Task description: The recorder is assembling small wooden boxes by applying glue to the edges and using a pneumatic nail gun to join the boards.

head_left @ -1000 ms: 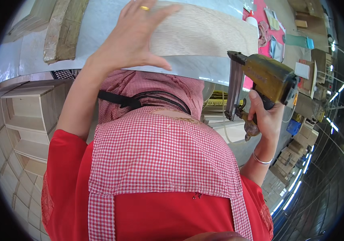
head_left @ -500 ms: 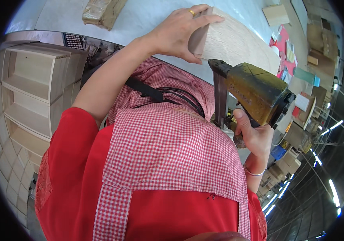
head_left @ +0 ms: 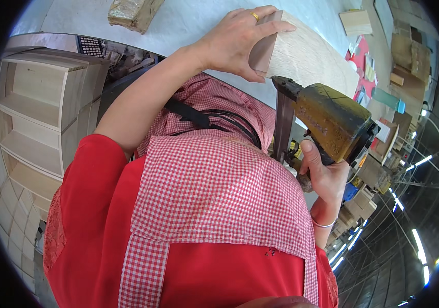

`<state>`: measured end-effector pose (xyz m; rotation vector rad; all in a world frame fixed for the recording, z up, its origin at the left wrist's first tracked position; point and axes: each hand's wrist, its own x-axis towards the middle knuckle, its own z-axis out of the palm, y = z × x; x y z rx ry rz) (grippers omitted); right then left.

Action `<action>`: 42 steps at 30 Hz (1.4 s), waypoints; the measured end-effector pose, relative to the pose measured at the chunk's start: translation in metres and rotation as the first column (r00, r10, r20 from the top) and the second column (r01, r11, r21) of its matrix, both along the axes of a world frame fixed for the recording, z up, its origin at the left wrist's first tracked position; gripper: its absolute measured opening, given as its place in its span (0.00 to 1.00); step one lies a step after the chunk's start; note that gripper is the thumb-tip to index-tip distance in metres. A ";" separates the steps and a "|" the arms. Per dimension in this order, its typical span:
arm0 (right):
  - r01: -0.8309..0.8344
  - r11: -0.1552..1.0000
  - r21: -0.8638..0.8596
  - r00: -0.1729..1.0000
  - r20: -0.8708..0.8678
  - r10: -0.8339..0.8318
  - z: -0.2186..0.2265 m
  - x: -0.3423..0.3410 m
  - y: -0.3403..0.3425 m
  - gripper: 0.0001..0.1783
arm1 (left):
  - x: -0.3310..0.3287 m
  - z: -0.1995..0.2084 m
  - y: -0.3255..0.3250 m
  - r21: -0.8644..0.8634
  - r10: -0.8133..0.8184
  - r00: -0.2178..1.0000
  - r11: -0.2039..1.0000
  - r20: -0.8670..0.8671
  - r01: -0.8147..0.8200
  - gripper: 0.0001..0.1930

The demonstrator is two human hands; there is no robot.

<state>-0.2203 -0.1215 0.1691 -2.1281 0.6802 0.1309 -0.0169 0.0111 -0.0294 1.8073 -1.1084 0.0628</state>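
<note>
My left hand [head_left: 245, 43] grips the end of a pale wooden box-like piece [head_left: 311, 56], thumb at its near corner and fingers over the far edge. A gold ring is on one finger. In my right hand [head_left: 324, 172] is a worn yellow and black nail gun [head_left: 332, 120], held by its handle with the thumb up. The gun's dark nose [head_left: 283, 84] is at the near corner of the wood, close to my left thumb; whether it touches cannot be made out. Part of the handle is hidden behind my fingers.
The wood lies over a pale worktable [head_left: 188, 23]. A brown-taped packet [head_left: 134, 13] sits at the far left, and a small wooden board [head_left: 355, 22] at the far right. Stacked pale wooden drawers [head_left: 32, 95] stand at left. A teal bottle [head_left: 388, 99] is at right.
The wood, my left hand and the nail gun appear slightly farther right in the picture. Both hands keep their hold, and the gun's nose stays by the wood's near corner.
</note>
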 end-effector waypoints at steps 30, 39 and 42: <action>-0.130 0.989 -0.067 0.989 -0.085 0.124 0.018 0.078 -0.007 0.17 | -0.008 -0.006 0.002 -0.109 0.023 0.991 0.993 -0.132 -0.037 0.70; -0.090 0.994 -0.068 0.989 -0.124 0.082 0.018 0.078 -0.006 0.17 | -0.009 -0.008 0.001 -0.100 0.028 0.992 0.994 -0.126 -0.040 0.70; -0.073 0.996 -0.055 0.989 -0.135 0.065 0.017 0.077 -0.008 0.17 | -0.010 -0.008 0.001 -0.094 0.030 0.991 0.995 -0.129 -0.043 0.70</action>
